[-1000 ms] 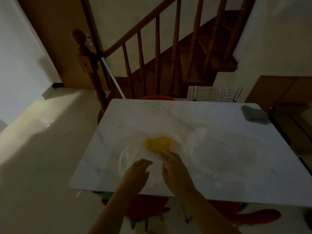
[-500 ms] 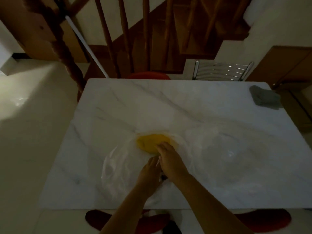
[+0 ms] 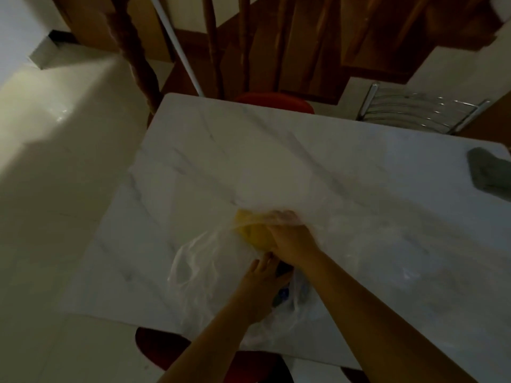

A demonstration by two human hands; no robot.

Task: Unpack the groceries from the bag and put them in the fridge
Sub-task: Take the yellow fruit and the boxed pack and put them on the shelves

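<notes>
A clear plastic bag point(image 3: 193, 269) lies crumpled on the white marble table point(image 3: 276, 161). Inside it is a yellow item point(image 3: 253, 230), partly covered by film. My right hand point(image 3: 290, 239) reaches into the bag, its fingers wrapped around the yellow item under the plastic. My left hand point(image 3: 262, 283) grips the bag's edge close to the table's near side. Something small and dark with a blue spot point(image 3: 283, 293) shows between my wrists; it is too dim to name. No fridge is in view.
A grey cloth point(image 3: 489, 175) lies at the table's far right edge. A metal-backed chair point(image 3: 414, 111) and a red seat point(image 3: 273, 100) stand beyond the far side, red stools point(image 3: 157, 346) under the near side. A wooden stair railing point(image 3: 138, 59) rises behind.
My right hand has pushed deeper into the bag and closed over the yellow item. My left hand has taken hold of the bag's edge. The camera has tilted down and nearer.
</notes>
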